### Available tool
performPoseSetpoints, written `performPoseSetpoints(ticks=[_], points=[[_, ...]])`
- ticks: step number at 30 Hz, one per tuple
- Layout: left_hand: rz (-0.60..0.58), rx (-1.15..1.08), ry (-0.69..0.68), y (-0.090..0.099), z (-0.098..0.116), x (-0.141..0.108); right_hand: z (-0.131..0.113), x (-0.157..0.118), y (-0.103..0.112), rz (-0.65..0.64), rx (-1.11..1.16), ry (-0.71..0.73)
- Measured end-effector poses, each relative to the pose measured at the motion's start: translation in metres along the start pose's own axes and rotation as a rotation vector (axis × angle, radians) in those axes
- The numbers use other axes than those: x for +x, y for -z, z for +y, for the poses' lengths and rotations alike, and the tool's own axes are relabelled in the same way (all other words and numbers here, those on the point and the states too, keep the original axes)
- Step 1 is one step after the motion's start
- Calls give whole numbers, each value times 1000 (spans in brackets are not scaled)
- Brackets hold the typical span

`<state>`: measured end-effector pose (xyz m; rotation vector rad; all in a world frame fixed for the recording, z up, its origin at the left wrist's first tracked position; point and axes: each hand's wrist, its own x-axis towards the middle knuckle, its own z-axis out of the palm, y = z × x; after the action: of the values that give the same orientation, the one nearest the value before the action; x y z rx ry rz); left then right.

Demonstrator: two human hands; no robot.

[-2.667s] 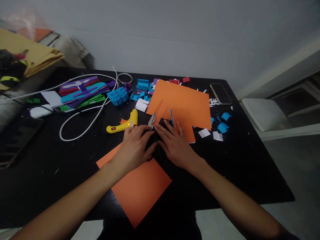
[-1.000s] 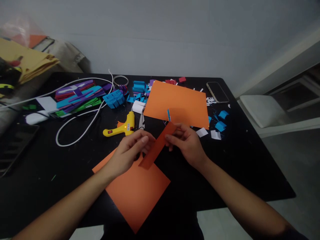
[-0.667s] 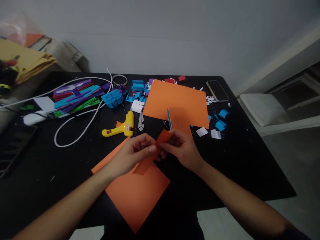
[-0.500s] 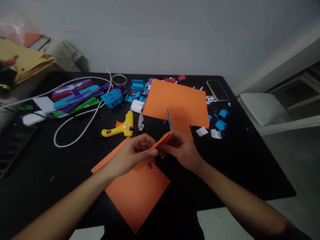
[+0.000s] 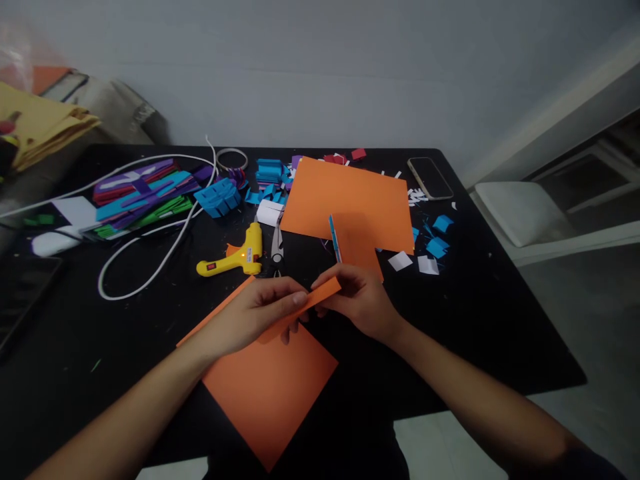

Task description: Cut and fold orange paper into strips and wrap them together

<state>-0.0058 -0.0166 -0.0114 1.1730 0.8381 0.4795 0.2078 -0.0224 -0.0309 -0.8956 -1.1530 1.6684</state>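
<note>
A narrow strip of orange paper (image 5: 325, 291) is held between my two hands over the table. My left hand (image 5: 267, 310) is closed on its near part, thumb on top and fingers beneath. My right hand (image 5: 357, 297) is closed at the far end, its fingertips behind the strip and partly hidden. Below my left hand lies an orange paper sheet (image 5: 270, 393), turned cornerwise. Beyond my right hand are a larger orange sheet (image 5: 350, 197) and another orange piece (image 5: 357, 250), with a thin blue-edged piece (image 5: 335, 238) beside it.
A yellow glue gun (image 5: 235, 253) with a lit light lies left of scissors (image 5: 277, 250). A white cable (image 5: 105, 267) loops beside bundled coloured strips (image 5: 145, 193). A phone (image 5: 430, 178) rests at the back right. Blue (image 5: 437, 247) and white scraps (image 5: 401, 261) are scattered nearby.
The strip has turned, so more of its flat face shows near my right fingers. My right hand's fingers have shifted behind it. The whole view has moved slightly.
</note>
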Motion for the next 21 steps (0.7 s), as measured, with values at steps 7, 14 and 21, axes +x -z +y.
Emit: performPoseSetpoints(ticks=[7,14,21], points=[[51,128,-38,1,3,-1,-3,-2,2,-3,-68,-23],[81,165,-20,3,3,-1,-3,-3,3,15,-97,-13],[31,126,10,3,4,-2,-2,0,3,66,-118,36]])
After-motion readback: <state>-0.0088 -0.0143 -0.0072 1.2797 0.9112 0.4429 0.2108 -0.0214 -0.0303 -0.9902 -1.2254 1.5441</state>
